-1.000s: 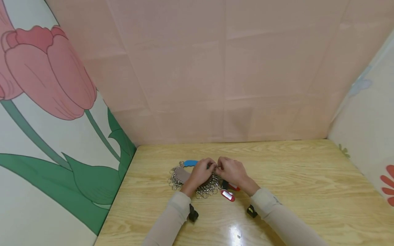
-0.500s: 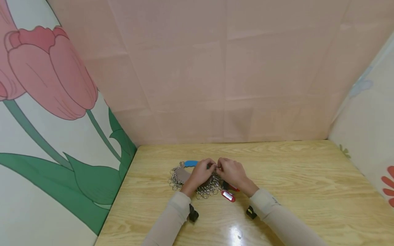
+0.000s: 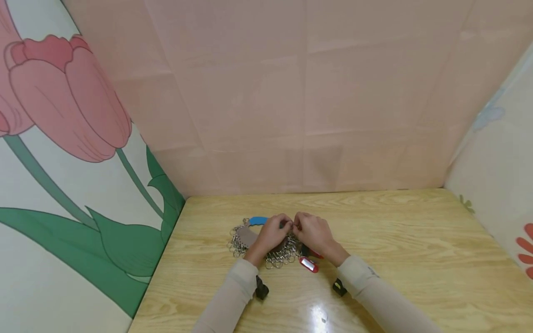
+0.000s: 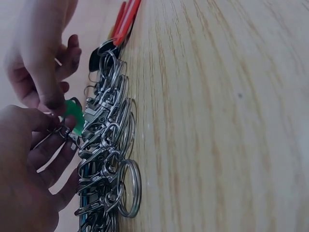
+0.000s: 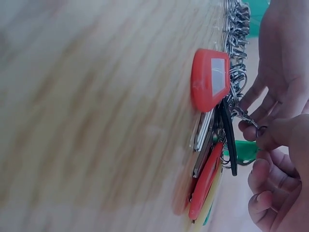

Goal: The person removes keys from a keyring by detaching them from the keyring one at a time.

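Note:
Both hands meet over a fanned row of metal clasps with split rings (image 3: 281,255), partly hidden beneath them. My left hand (image 3: 272,232) (image 4: 19,169) pinches a small metal clasp (image 4: 67,134) with its fingertips. Facing it, my right hand (image 3: 314,231) (image 5: 285,164) pinches the small ring (image 5: 261,130) at that clasp's end. A green key tag (image 4: 74,115) (image 5: 241,151) hangs right by the right fingertips; how it is attached is hidden. A red key tag with a white label (image 3: 309,264) (image 5: 210,79) lies beside the row.
A grey-brown flat piece (image 3: 246,237) and a blue one (image 3: 258,221) lie within the fan of clasps. Further red (image 5: 205,181) and black (image 5: 228,137) tags, plus metal keys, bunch under the right hand. Wood-grain table (image 3: 395,240) extends around, with a pink backdrop (image 3: 304,115) behind.
Both hands stay nearly in place, with only slight shifts of the right fingers and wrist. Nothing visible is taken up or let go.

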`<action>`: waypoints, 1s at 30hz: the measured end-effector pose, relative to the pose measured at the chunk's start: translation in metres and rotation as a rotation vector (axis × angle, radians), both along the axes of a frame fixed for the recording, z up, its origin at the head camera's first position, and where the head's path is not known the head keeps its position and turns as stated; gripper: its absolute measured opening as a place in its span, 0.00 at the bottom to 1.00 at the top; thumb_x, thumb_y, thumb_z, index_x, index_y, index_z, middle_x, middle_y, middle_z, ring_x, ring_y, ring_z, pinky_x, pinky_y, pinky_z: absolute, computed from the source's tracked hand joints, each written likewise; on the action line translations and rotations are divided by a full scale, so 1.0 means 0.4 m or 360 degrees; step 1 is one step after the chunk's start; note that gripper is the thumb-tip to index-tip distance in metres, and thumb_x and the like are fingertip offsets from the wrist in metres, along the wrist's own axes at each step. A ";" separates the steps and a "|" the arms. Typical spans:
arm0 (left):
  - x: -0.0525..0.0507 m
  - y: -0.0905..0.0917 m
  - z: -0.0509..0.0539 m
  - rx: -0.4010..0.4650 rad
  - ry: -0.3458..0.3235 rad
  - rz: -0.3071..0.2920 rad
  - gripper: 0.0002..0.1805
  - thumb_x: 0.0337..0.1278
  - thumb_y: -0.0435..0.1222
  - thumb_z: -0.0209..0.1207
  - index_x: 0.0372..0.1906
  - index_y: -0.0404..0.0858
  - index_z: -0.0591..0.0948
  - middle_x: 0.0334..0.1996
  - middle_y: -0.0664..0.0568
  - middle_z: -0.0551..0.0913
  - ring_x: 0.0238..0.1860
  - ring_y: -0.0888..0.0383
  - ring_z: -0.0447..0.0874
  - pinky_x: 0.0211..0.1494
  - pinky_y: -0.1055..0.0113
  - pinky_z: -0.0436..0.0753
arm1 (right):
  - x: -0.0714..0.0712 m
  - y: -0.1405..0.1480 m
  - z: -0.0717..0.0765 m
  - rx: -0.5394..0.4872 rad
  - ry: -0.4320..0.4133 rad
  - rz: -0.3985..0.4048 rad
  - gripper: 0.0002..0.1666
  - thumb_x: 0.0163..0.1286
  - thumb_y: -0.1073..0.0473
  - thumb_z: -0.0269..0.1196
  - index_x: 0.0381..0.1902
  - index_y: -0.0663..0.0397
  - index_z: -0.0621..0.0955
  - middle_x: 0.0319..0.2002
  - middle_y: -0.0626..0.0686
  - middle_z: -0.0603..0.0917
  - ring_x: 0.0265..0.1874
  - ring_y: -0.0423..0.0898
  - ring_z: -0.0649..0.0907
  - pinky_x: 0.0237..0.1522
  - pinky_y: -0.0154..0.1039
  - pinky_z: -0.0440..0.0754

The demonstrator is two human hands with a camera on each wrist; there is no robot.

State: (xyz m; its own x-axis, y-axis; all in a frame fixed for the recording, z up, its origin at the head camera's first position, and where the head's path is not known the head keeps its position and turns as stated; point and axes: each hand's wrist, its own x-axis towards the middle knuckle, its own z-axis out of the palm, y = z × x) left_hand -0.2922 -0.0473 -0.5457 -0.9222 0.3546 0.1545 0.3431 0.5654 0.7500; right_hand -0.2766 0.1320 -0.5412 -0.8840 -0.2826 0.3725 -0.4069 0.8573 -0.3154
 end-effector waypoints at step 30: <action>-0.006 -0.003 -0.010 0.0016 -0.0012 0.0000 0.11 0.81 0.41 0.58 0.48 0.42 0.88 0.45 0.50 0.91 0.41 0.62 0.87 0.51 0.62 0.86 | 0.005 0.002 0.002 -0.0073 -0.0008 0.0031 0.09 0.66 0.57 0.73 0.32 0.44 0.81 0.26 0.41 0.80 0.20 0.38 0.75 0.23 0.39 0.73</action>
